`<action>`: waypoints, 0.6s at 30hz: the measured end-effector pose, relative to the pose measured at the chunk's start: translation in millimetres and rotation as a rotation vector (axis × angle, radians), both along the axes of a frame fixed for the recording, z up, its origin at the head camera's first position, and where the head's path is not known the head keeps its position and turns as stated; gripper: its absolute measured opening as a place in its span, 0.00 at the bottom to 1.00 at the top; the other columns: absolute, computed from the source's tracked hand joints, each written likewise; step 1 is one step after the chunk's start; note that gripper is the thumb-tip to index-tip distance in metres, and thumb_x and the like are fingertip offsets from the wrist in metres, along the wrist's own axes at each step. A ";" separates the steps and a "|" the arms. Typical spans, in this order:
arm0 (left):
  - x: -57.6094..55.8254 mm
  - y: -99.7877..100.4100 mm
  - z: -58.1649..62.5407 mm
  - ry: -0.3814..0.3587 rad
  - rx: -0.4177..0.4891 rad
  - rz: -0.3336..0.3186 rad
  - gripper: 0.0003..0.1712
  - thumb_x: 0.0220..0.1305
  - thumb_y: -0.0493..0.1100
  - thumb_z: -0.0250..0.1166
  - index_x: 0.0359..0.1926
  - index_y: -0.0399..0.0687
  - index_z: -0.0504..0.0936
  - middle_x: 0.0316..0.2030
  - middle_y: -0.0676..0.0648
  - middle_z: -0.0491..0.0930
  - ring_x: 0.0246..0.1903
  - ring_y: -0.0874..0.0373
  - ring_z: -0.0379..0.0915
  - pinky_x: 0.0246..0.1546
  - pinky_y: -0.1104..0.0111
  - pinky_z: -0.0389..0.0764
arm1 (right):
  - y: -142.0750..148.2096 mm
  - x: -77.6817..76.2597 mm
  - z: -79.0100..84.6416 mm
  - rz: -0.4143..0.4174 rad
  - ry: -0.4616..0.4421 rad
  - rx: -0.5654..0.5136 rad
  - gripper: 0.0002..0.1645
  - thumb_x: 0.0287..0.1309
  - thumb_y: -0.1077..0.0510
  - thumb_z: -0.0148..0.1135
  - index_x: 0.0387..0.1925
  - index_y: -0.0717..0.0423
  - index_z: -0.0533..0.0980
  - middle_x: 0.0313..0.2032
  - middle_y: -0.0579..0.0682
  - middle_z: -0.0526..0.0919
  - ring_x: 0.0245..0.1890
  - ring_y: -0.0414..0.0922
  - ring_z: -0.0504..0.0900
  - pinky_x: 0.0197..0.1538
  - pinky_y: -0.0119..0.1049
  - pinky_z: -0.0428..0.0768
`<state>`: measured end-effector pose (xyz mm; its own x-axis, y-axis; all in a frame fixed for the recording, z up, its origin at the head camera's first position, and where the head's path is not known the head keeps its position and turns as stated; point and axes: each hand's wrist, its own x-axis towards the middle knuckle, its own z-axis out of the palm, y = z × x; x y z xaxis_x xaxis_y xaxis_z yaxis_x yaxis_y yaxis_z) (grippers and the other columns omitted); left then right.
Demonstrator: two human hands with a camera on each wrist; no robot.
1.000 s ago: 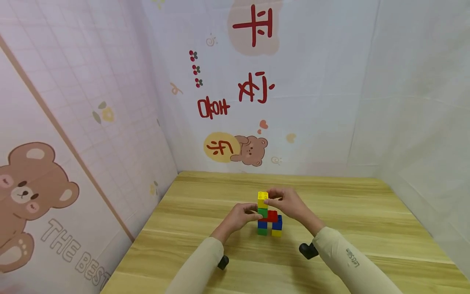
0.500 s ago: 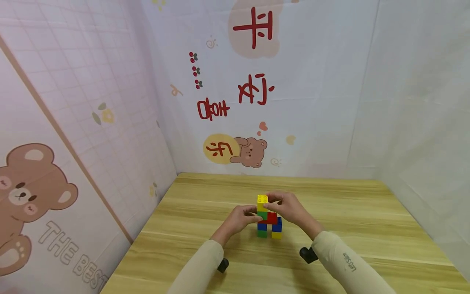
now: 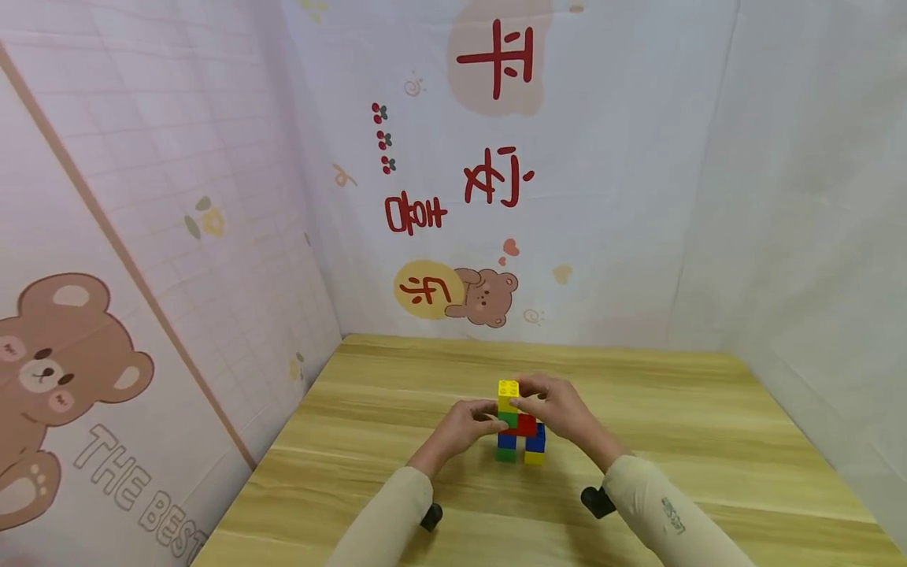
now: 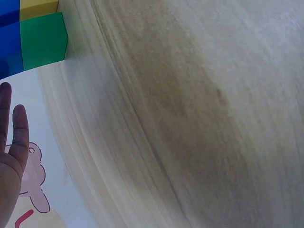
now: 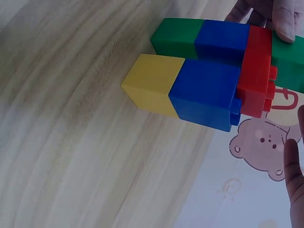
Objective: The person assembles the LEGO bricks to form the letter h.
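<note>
A small structure of toy building blocks stands on the wooden table in the head view. My right hand (image 3: 563, 407) pinches the yellow block (image 3: 508, 398) at its top between thumb and fingers. Directly beneath is an upper green block (image 3: 506, 420), which my left hand (image 3: 457, 429) grips from the left side. That green block sits on one end of a red block (image 5: 257, 71). Under the red block, one column is a blue block (image 5: 222, 40) over a green block (image 5: 175, 38); the other is a blue block (image 5: 205, 92) over a yellow block (image 5: 154, 85).
The wooden table (image 3: 368, 402) meets a white printed cloth (image 3: 609, 197) at the back, with more cloth at both sides. A black wrist device (image 3: 597, 502) hangs under the right sleeve, and another black device (image 3: 431, 517) under the left.
The head view has shifted slightly. Both hands stay at the block structure, right on the top yellow block and left on the green one below.
</note>
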<state>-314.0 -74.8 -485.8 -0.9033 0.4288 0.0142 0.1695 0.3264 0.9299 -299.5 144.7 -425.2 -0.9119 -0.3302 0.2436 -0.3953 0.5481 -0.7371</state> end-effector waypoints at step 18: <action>-0.2 3.2 -6.8 -0.013 0.016 0.008 0.20 0.64 0.52 0.69 0.56 0.58 0.84 0.48 0.57 0.84 0.49 0.55 0.78 0.55 0.53 0.77 | 1.1 3.9 -13.9 -0.049 -0.102 -0.115 0.24 0.62 0.51 0.68 0.58 0.56 0.79 0.50 0.51 0.84 0.48 0.50 0.82 0.51 0.48 0.81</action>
<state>-314.3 -71.6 -492.6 -0.9069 0.4212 0.0093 0.1550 0.3131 0.9370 -295.6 145.8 -439.2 -0.9483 -0.2596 0.1824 -0.2898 0.4748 -0.8310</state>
